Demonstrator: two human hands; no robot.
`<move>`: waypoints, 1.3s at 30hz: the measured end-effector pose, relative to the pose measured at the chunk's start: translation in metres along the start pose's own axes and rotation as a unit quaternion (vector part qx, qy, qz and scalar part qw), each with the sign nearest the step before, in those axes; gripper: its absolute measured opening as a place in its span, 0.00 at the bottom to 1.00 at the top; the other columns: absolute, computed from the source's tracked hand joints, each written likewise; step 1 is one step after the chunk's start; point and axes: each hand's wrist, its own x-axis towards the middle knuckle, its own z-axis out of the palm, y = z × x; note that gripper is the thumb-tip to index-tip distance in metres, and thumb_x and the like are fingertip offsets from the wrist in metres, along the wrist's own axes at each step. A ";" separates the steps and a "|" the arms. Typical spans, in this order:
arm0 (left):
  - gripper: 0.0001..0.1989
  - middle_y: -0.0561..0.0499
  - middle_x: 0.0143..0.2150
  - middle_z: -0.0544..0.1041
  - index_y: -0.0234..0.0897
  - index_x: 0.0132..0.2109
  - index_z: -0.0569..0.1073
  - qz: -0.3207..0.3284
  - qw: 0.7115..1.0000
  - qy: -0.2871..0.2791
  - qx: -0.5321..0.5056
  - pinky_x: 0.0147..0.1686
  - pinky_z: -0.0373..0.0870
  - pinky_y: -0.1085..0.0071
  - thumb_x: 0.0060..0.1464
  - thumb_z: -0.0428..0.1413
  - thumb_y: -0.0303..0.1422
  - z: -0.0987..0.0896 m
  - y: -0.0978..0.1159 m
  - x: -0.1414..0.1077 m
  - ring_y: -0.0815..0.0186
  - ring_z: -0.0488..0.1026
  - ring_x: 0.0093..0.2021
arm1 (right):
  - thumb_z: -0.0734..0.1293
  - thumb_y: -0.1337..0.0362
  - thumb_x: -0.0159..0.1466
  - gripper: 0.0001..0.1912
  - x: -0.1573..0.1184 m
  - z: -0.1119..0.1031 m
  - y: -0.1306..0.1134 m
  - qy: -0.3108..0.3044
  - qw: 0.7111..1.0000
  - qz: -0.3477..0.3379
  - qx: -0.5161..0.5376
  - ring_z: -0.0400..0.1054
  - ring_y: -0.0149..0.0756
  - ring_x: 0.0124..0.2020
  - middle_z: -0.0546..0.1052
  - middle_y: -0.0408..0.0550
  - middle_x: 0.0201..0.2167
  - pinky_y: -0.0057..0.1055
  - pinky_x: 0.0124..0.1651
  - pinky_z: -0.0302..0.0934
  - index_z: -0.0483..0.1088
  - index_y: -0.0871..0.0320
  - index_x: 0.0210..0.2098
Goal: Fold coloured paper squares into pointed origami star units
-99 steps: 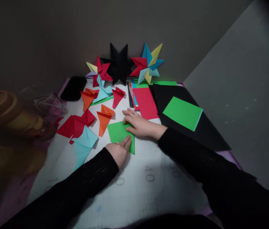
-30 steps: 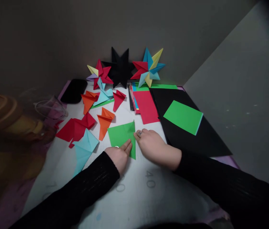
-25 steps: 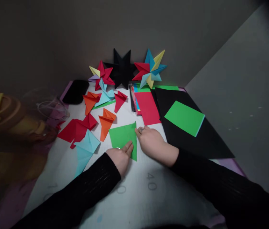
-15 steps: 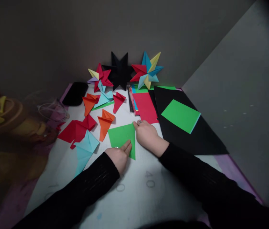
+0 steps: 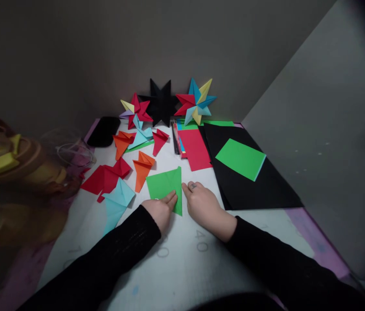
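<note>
A green sheet of paper [image 5: 163, 182], with creases and a folded right edge, lies flat on the table in front of me. My left hand [image 5: 162, 211] rests on its lower part, index and middle fingers stretched out and pressing it down. At the right edge of the sheet, about halfway along, is my right hand [image 5: 201, 203], fingers curled and fingertips together against the fold. It wears a ring. Left of the sheet are a folded orange paper piece [image 5: 143, 168], a folded light-blue piece [image 5: 117, 198] and a folded red piece [image 5: 106, 175].
Behind stand a black paper star [image 5: 161, 103] and two multicoloured stars, one a red-and-blue star [image 5: 197, 103]. Red paper [image 5: 195, 149] and black sheets [image 5: 260, 185] bearing green paper [image 5: 241, 159] lie right. A phone [image 5: 103, 131], glasses [image 5: 76, 153] and a blurred brown-and-yellow object [image 5: 20, 168] are left.
My right hand has slid from the sheet's top right corner down along its right edge. My left hand stays pressed on the sheet. The whole view has shifted slightly.
</note>
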 end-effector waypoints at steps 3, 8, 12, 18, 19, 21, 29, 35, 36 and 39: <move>0.25 0.57 0.62 0.58 0.39 0.60 0.61 0.003 1.000 0.014 -0.015 0.29 0.74 0.63 0.55 0.44 0.28 0.000 -0.002 -0.001 0.59 0.76 0.40 | 0.56 0.73 0.60 0.21 -0.010 -0.002 0.004 0.022 0.997 0.000 0.067 0.63 0.42 0.39 0.70 0.56 0.38 0.34 0.42 0.58 0.64 0.64 0.53; 0.24 0.55 0.61 0.60 0.39 0.59 0.62 0.020 0.998 0.043 -0.048 0.33 0.73 0.66 0.55 0.45 0.30 0.004 -0.005 -0.003 0.61 0.75 0.44 | 0.56 0.76 0.58 0.23 -0.023 0.000 0.016 0.050 0.976 -0.116 0.179 0.61 0.37 0.37 0.69 0.51 0.34 0.32 0.40 0.57 0.67 0.58 0.51; 0.23 0.54 0.61 0.60 0.40 0.59 0.63 0.024 0.997 0.060 -0.045 0.32 0.73 0.68 0.55 0.45 0.31 0.008 -0.006 -0.003 0.61 0.75 0.43 | 0.57 0.76 0.59 0.21 -0.026 0.006 0.018 0.047 0.965 -0.200 0.165 0.59 0.35 0.32 0.67 0.48 0.30 0.33 0.36 0.53 0.71 0.54 0.47; 0.23 0.55 0.61 0.62 0.41 0.58 0.64 0.017 0.997 0.068 -0.033 0.30 0.73 0.69 0.55 0.46 0.31 0.010 -0.006 -0.003 0.62 0.76 0.40 | 0.59 0.72 0.61 0.17 -0.024 0.004 0.025 0.021 0.955 -0.250 0.157 0.58 0.33 0.31 0.67 0.45 0.29 0.32 0.35 0.48 0.72 0.48 0.43; 0.23 0.55 0.61 0.62 0.41 0.58 0.64 0.021 0.997 0.072 -0.032 0.30 0.73 0.69 0.55 0.45 0.31 0.010 -0.007 -0.003 0.63 0.76 0.40 | 0.59 0.72 0.62 0.16 -0.024 0.003 0.026 0.016 0.954 -0.252 0.161 0.57 0.32 0.30 0.67 0.45 0.29 0.31 0.35 0.48 0.73 0.48 0.43; 0.23 0.54 0.60 0.62 0.40 0.58 0.64 0.034 0.995 0.084 -0.030 0.30 0.73 0.68 0.55 0.46 0.31 0.011 -0.008 -0.003 0.63 0.77 0.39 | 0.60 0.72 0.62 0.15 -0.023 0.001 0.029 0.005 0.950 -0.259 0.176 0.58 0.32 0.30 0.66 0.45 0.28 0.31 0.35 0.49 0.74 0.48 0.41; 0.20 0.53 0.55 0.70 0.42 0.55 0.67 0.072 0.974 0.207 -0.063 0.31 0.73 0.74 0.55 0.46 0.28 0.028 -0.019 -0.003 0.67 0.76 0.40 | 0.57 0.78 0.56 0.17 -0.021 0.002 0.030 0.113 0.921 -0.259 0.267 0.62 0.35 0.37 0.70 0.50 0.33 0.34 0.42 0.59 0.73 0.59 0.36; 0.14 0.46 0.45 0.73 0.38 0.46 0.68 0.019 0.913 0.343 -0.222 0.41 0.72 0.70 0.54 0.47 0.23 0.007 -0.019 -0.022 0.64 0.72 0.45 | 0.57 0.77 0.57 0.24 -0.021 0.009 0.029 0.093 0.936 -0.263 0.213 0.54 0.41 0.57 0.70 0.52 0.50 0.43 0.54 0.55 0.66 0.58 0.51; 0.14 0.44 0.48 0.70 0.38 0.48 0.67 -0.025 0.897 0.344 -0.275 0.41 0.72 0.68 0.54 0.48 0.25 0.003 -0.017 -0.025 0.62 0.70 0.48 | 0.57 0.77 0.57 0.24 -0.021 0.010 0.029 0.083 0.939 -0.261 0.206 0.54 0.41 0.58 0.70 0.53 0.51 0.43 0.54 0.55 0.66 0.59 0.51; 0.22 0.41 0.59 0.58 0.42 0.56 0.57 -0.131 0.820 0.329 -0.449 0.44 0.71 0.63 0.54 0.49 0.32 0.001 -0.012 -0.031 0.56 0.61 0.58 | 0.57 0.77 0.57 0.24 -0.020 0.010 0.030 0.069 0.942 -0.258 0.203 0.55 0.41 0.58 0.70 0.53 0.52 0.43 0.55 0.55 0.66 0.60 0.52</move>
